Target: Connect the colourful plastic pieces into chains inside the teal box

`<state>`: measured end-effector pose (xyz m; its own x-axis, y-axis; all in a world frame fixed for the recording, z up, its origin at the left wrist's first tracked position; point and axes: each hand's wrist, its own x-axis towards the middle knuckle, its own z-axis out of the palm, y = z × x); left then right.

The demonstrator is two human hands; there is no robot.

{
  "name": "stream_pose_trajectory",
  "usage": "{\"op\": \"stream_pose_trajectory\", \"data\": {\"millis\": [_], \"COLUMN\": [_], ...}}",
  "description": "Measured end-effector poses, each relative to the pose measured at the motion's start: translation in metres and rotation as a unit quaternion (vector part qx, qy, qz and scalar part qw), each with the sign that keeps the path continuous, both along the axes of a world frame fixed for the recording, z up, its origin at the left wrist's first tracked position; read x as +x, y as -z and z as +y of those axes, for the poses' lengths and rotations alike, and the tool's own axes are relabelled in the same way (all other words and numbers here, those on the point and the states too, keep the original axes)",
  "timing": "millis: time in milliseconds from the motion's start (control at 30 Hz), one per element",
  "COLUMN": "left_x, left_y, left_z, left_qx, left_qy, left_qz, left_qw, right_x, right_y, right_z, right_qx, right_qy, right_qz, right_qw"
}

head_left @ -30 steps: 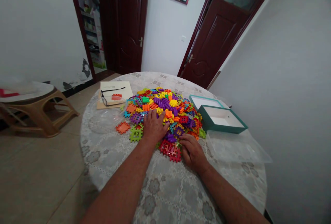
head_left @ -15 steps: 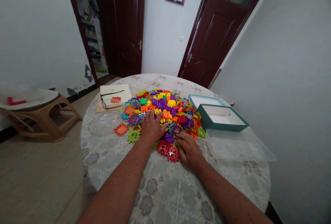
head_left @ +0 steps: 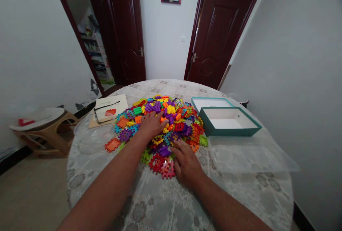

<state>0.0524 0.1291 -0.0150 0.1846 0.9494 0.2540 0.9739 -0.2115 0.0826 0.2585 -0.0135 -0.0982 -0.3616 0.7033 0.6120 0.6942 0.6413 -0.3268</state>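
Observation:
A heaped pile of colourful plastic building blocks (head_left: pixel 184 111) covers the middle of the table, mixing flat notched squares with ribbed tube-like pieces. My left hand (head_left: pixel 151 127) lies over the centre of the pile, its fingers stretched onto purple, orange and yellow pieces. At the near right edge, my right hand (head_left: pixel 187 161) rests with its fingers apart, the fingertips beside a purple ribbed block (head_left: pixel 164 151). Red notched squares (head_left: pixel 157 163) lie just left of that hand. Both palms face down, so what is under them is hidden.
A green open box (head_left: pixel 227 129) stands right of the pile, its lid (head_left: pixel 211 103) behind it. A clear plastic sheet or tray (head_left: pixel 251 158) lies in front. Left are glasses (head_left: pixel 96 117) on a cream booklet (head_left: pixel 117 100) and a lone orange square (head_left: pixel 112 145). A stool (head_left: pixel 48 135) stands beyond.
The camera view has shifted and tilted slightly. My left hand reaches a little farther into the pile, and purple ribbed pieces by its fingers have moved. My right hand stays at the near edge.

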Motion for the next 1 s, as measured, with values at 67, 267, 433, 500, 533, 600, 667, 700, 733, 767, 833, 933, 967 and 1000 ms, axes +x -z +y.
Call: {"op": "stream_pose_trajectory", "data": {"millis": [67,267,433,500,533,600,667,700,733,767,833,933,967,1000], "left_x": [0.010,0.042,0.069,0.080,0.084,0.091,0.093,0.092,0.089,0.084,0.071,0.046,0.038,0.031], "left_y": [-0.004,-0.004,-0.002,-0.001,-0.001,0.000,-0.001,-0.002,-0.003,-0.004,-0.007,-0.009,-0.010,-0.010], "left_z": [0.016,0.052,0.076,0.083,0.085,0.087,0.085,0.084,0.081,0.078,0.072,0.062,0.059,0.055], "left_qx": [-0.020,-0.046,-0.054,-0.056,-0.051,-0.037,-0.028,-0.027,-0.028,-0.028,-0.026,-0.013,-0.008,-0.003], "left_qy": [-0.002,0.010,0.023,0.033,0.039,0.056,0.077,0.089,0.099,0.107,0.118,0.135,0.143,0.147], "left_qz": [0.008,0.014,0.021,0.026,0.030,0.039,0.051,0.057,0.061,0.064,0.069,0.086,0.097,0.105], "left_qw": [1.000,0.999,0.998,0.998,0.997,0.997,0.995,0.994,0.993,0.992,0.990,0.987,0.985,0.984], "right_x": [-0.001,-0.002,-0.003,-0.003,-0.003,-0.001,0.002,0.004,0.005,0.006,0.007,0.008,0.008,0.008], "right_y": [0.000,-0.002,-0.006,-0.008,-0.008,-0.009,-0.010,-0.011,-0.011,-0.011,-0.012,-0.013,-0.013,-0.014], "right_z": [-0.001,-0.001,0.001,0.002,0.003,0.005,0.008,0.009,0.010,0.011,0.013,0.015,0.015,0.016], "right_qx": [-0.007,-0.034,-0.066,-0.069,-0.070,-0.070,-0.075,-0.079,-0.081,-0.082,-0.082,-0.083,-0.084,-0.085], "right_qy": [0.004,0.002,0.002,0.003,0.004,0.009,0.022,0.029,0.036,0.043,0.051,0.054,0.056,0.058], "right_qz": [0.004,0.010,0.021,0.025,0.026,0.030,0.035,0.037,0.040,0.041,0.040,0.027,0.024,0.023], "right_qw": [1.000,0.999,0.998,0.997,0.997,0.997,0.996,0.996,0.995,0.995,0.995,0.995,0.995,0.994]}}
